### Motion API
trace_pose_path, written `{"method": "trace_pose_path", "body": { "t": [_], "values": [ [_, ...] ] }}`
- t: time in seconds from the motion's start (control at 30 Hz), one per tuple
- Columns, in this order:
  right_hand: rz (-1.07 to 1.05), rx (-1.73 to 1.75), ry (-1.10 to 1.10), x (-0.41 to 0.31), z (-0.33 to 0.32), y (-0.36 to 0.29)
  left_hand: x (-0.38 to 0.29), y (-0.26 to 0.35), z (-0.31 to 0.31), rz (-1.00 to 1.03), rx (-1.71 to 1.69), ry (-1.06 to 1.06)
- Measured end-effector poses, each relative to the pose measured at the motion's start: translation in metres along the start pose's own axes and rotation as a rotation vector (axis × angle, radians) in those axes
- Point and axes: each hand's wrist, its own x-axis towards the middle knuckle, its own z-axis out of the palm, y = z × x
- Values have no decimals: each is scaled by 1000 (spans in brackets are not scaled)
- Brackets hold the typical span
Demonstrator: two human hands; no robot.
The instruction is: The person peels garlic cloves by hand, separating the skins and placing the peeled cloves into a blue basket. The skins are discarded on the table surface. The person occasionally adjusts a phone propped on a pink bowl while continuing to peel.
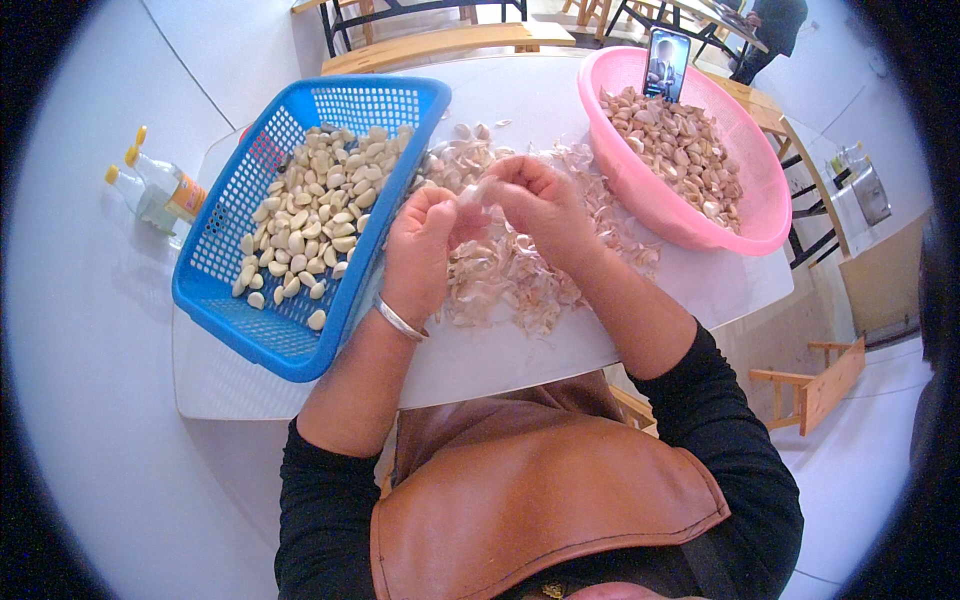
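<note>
My left hand (425, 247) and my right hand (541, 210) meet above a loose heap of garlic skins (510, 274) on the white table (465, 360). Between their fingertips is a pale garlic clove (475, 192), blurred, with both hands closed about it. Left of my hands stands a blue plastic basket (330, 352) holding many peeled garlic cloves (300, 229). On the right, a pink plastic colander (622, 180) leans at a tilt, with unpeeled garlic cloves (679, 146) in it. A few unpeeled cloves (472, 132) lie behind the skins.
A smartphone (667, 66) stands upright in the pink colander. Two clear bottles with yellow caps (161, 187) are beyond the blue basket. A wooden bench (450, 43) is behind the table, a wooden stool (829, 386) at right. A person (780, 26) is at another table.
</note>
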Motion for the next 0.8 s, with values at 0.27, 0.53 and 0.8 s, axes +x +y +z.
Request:
{"method": "trace_pose_path", "body": {
  "t": [0.27, 0.53, 0.8],
  "values": [
    [-147, -275, -177, -2, -1, 2, 1, -3, 13, 79, 36, 64],
    [339, 804, -340, 9, -16, 7, 9, -6, -9, -330, -385, -80],
    [313, 938, -122, 7, -5, 16, 2, -3, -4, -292, -217, 43]
  ]
}}
